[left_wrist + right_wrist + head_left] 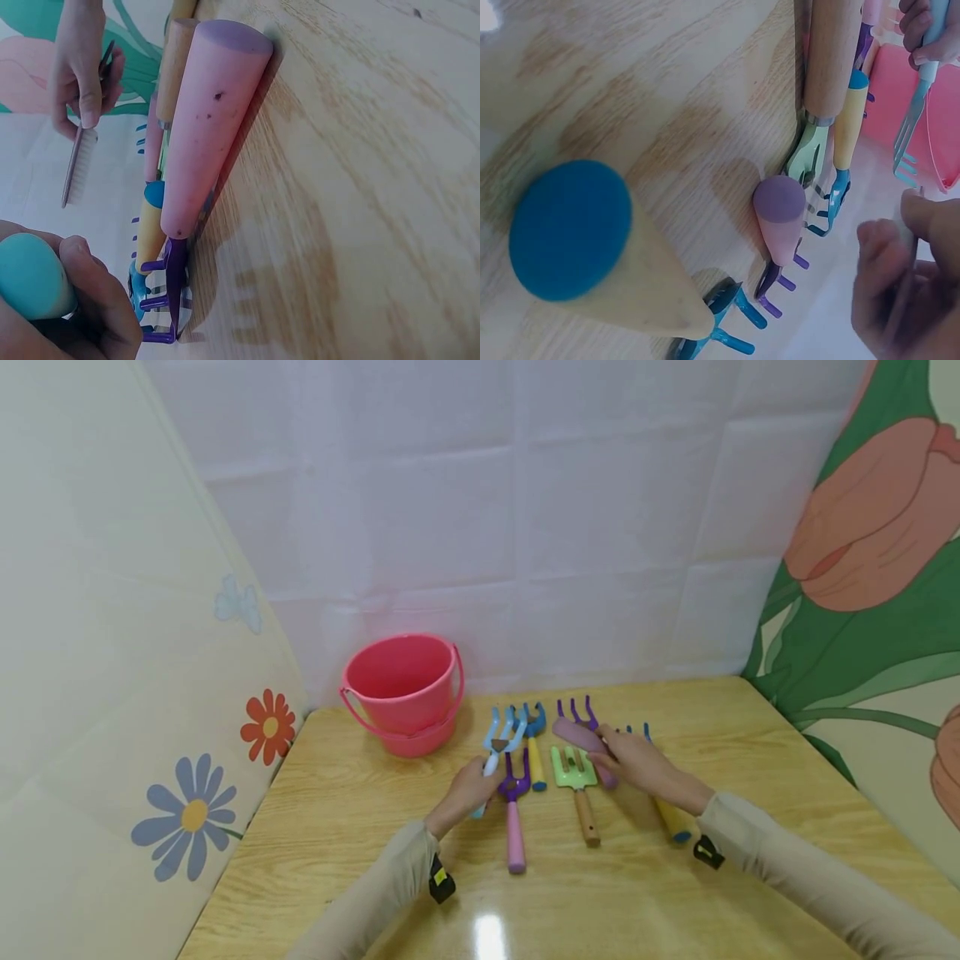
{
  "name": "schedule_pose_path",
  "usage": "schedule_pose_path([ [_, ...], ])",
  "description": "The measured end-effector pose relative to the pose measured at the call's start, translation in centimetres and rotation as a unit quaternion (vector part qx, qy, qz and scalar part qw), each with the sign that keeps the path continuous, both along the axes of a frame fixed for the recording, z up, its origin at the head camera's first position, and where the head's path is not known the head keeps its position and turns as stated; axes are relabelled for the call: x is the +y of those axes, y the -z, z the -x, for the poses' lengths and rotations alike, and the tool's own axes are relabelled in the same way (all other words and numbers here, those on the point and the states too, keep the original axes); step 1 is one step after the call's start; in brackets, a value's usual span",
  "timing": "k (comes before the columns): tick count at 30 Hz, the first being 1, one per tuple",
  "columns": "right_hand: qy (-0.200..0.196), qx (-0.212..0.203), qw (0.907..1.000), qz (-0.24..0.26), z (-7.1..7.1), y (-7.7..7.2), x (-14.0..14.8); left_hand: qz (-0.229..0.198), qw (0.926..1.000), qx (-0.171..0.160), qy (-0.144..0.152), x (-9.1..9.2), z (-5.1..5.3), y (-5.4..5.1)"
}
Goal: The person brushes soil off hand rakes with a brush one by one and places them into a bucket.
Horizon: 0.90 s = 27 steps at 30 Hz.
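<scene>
My left hand (468,793) grips the handle of a light blue hand fork (504,742), its tines pointing away over the table; the turquoise handle end (34,274) shows in the left wrist view. In my right hand (648,766) is a flat mauve brush (576,735), whose row of pale bristles (84,161) hangs down in the left wrist view. Beside the left hand lies a purple fork with a pink handle (515,839). Under the right hand are another purple fork (587,714) and a blue-tined tool with a yellow handle (671,821), both partly covered.
A pink bucket (416,718) stands at the back left, its handle lowered to the front. Between the hands lie a green fork with a wooden handle (585,814) and a blue fork with a yellow handle (536,768). A white sheet (600,527) hangs behind the wooden table (360,860).
</scene>
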State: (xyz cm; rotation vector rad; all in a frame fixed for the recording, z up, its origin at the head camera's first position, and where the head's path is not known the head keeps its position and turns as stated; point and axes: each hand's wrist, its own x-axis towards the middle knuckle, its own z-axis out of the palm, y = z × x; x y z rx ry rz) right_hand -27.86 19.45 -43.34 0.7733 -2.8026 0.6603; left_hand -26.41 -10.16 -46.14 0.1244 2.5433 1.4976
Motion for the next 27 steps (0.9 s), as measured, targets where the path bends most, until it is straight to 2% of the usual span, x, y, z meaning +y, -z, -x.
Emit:
schedule_pose_path([
  [3,0.0,-0.007,1.0,-0.003,0.0,-0.2,-0.1,-0.001,1.0,0.009,0.0,0.0,0.0,0.0],
  [9,0.009,-0.003,0.9996,-0.027,-0.1,-0.5,-0.4,-0.003,1.0,0.005,0.001,0.0,0.0,-0.1],
  [20,0.033,0.004,0.9984,-0.046,0.1,-0.3,-1.2,0.003,0.9999,0.01,0.008,0.0,-0.1,-0.2],
  [27,0.01,0.037,0.9984,-0.041,0.0,-0.5,-1.9,0.016,0.9998,0.009,0.0,0.2,-0.1,0.0],
])
